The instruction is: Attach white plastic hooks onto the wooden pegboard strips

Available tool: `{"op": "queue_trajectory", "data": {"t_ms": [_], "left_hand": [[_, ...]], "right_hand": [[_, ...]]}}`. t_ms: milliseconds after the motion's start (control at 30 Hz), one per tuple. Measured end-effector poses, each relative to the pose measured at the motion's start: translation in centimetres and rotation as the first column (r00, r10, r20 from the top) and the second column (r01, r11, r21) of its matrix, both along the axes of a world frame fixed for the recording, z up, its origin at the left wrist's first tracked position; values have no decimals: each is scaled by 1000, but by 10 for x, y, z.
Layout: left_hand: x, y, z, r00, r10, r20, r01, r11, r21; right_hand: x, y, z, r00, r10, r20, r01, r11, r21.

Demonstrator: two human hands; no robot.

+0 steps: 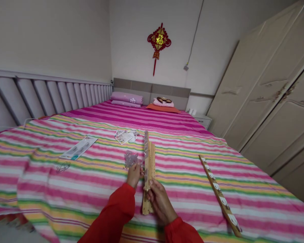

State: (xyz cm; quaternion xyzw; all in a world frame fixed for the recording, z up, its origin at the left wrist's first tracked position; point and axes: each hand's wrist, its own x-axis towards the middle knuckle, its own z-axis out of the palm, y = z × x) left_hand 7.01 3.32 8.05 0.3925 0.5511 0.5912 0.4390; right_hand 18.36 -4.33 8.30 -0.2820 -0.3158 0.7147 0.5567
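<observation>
My right hand (161, 201) grips the lower part of a narrow wooden strip (150, 158), thumb on its face and fingers curled behind. Clear pieces line the strip's left side. Underneath lies a longer wooden board (146, 206), resting on the bed. My left hand (134, 175) is closed in a pinch at the strip's left edge; what sits between its fingertips is too small to make out. Just beyond that hand lies a heap of clear plastic pieces (130, 158). To the right, another wooden strip (219, 194) carries a row of white plates with hooks.
A striped sheet (182, 189) covers the bed. White papers or cards (126, 136) lie ahead, a flat package (79, 147) at left, and thin wire-like pieces (63, 166) near it. A bed rail (53, 92) runs left; a wardrobe (263, 94) stands right.
</observation>
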Motion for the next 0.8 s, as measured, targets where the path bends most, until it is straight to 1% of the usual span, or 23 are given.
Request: {"op": "queue_trajectory", "data": {"t_ms": [33,67,100,167,200,267,333,367,433,500,567,633,733,800], "left_hand": [[-2,2,1,999,6,31,-5,999,-32],[-3,4,2,1000,8,25,-7,999,-46],[-4,5,4,1000,5,-12,-6,999,-43],[-6,7,9,989,-4,-146,7,1000,19],[-7,7,11,974,10,-228,5,998,69],[-6,7,12,920,75,-384,0,982,191],[-5,6,11,855,132,-501,20,958,287],[-4,5,10,827,139,-545,44,950,309],[-4,2,7,788,122,-603,91,946,310],[-6,2,7,764,132,-632,98,944,316],[-8,6,10,757,163,-633,76,940,332],[-9,13,17,783,155,-603,53,948,313],[-9,25,28,850,84,-520,19,981,191],[-7,31,33,876,76,-476,-13,991,135]], "right_hand": [[0,1,0,1000,-2,8,2,1000,5],[0,2,0,1000,-2,17,2,1000,9],[0,3,0,1000,-1,27,1,1000,11],[-2,7,-1,999,-7,41,7,1000,17],[-3,9,-2,999,-13,44,12,1000,20],[-6,14,-4,998,-35,48,33,999,30],[-7,19,-5,997,-50,59,47,998,45],[-6,21,-5,996,-53,66,49,997,52],[-4,22,-4,996,-55,77,51,997,59],[1,20,-3,995,-43,91,37,997,64],[6,14,-3,993,-26,119,18,997,72],[10,4,-5,988,2,152,-14,997,80],[14,-16,-12,981,45,190,-60,995,74],[15,-29,-17,973,69,219,-86,994,70]]}}
